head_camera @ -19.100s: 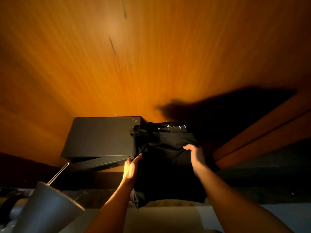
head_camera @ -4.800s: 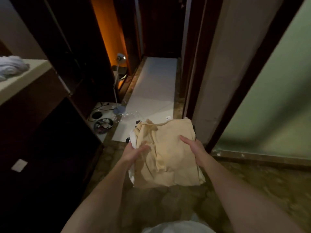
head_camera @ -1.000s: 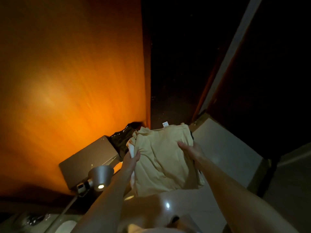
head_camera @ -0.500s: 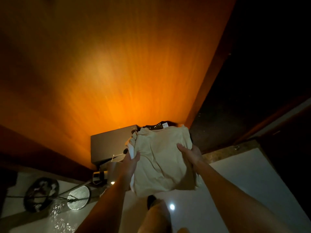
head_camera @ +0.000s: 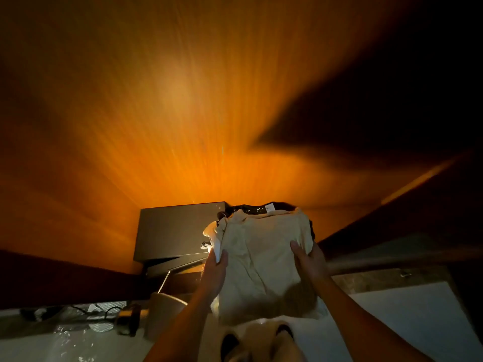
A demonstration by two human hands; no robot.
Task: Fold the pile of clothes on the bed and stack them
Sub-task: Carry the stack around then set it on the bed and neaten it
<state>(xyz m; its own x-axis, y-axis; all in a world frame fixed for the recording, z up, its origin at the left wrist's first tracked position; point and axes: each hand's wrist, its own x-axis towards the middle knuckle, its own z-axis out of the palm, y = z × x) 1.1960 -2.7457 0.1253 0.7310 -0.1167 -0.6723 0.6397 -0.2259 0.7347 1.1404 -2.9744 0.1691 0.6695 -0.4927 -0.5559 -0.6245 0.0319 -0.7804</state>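
Observation:
I hold a stack of folded clothes in front of me, a beige garment (head_camera: 261, 259) on top and white fabric (head_camera: 215, 246) showing at its left edge. My left hand (head_camera: 215, 270) grips the stack's left side, fingers curled round the edge. My right hand (head_camera: 308, 259) grips the right side, thumb on top. Behind the stack's far edge lies a folded black garment (head_camera: 251, 208) with a white label, against the orange-lit wooden wall. Whether the stack rests on the black garment is hidden.
A dark box (head_camera: 177, 231) stands left of the black garment against the wooden wall (head_camera: 183, 113). A lamp (head_camera: 162, 312) with a thin stem, cables and clear plastic lie at lower left. A white surface (head_camera: 407, 317) spreads at lower right.
The view has swung from the hallway to the orange-lit wall. The beige stack, held in both hands throughout, has come up close over the black garment beside the dark box.

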